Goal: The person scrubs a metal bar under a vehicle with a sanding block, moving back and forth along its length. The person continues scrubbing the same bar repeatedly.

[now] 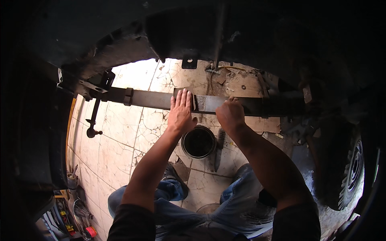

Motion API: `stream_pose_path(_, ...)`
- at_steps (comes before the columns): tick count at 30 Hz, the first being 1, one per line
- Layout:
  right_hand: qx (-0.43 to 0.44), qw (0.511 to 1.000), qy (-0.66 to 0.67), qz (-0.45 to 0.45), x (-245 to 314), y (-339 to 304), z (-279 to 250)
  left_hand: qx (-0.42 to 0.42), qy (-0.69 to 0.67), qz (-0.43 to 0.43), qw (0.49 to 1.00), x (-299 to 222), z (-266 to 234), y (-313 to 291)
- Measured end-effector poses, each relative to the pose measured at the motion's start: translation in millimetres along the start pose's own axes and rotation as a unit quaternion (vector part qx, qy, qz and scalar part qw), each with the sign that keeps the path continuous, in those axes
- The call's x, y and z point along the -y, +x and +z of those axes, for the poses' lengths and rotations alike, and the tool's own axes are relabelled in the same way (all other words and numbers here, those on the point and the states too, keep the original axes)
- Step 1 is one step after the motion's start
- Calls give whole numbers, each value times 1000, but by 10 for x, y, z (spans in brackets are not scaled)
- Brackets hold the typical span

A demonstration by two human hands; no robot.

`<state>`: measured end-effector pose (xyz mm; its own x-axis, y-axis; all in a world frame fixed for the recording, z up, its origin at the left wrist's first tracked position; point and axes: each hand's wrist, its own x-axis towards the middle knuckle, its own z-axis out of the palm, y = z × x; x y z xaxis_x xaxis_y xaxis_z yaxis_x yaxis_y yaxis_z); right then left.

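A long flat metal leaf spring (150, 99) runs across in front of me beneath the dark vehicle underside. My left hand (181, 112) lies flat with its fingers stretched over a dark flat piece (177, 92), which covers part of the spring and sticks out past its far edge. Just right of that piece, the spring's surface shows a lighter grey patch (207, 103). At the right end of this patch, my right hand (230, 113) is closed in a fist against the spring. Whatever its fingers hold is hidden.
Below the spring, a round dark container (198, 142) stands on the cracked tile floor (116, 148), with a long dark tool (219, 149) beside it. A rod with a ball end (91, 131) hangs at left. Cardboard (245, 85) lies beyond; a wheel (355, 164) is at right.
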<state>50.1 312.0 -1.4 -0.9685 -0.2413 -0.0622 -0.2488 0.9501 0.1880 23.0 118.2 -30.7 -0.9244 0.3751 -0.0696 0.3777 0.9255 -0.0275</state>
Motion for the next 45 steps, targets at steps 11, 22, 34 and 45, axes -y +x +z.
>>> stream_pose_path(11, 12, 1000, 18, 14, 49, 43, -57, 2, 11, -5, 1000, 32, 34, 21)
stream_pose_path(22, -33, 999, -17, 24, 21, 5, 121, -10, 8, 16, 1000, 18, 101, -317)
stream_pose_path(34, 0, 1000, 6, 4, -9, 0, 78, -35, 12, -34, 999, -170, 249, -341)
stream_pose_path(45, -6, 1000, -1, 17, 28, 4, 87, 5, -6, -10, 1000, -98, -28, -125)
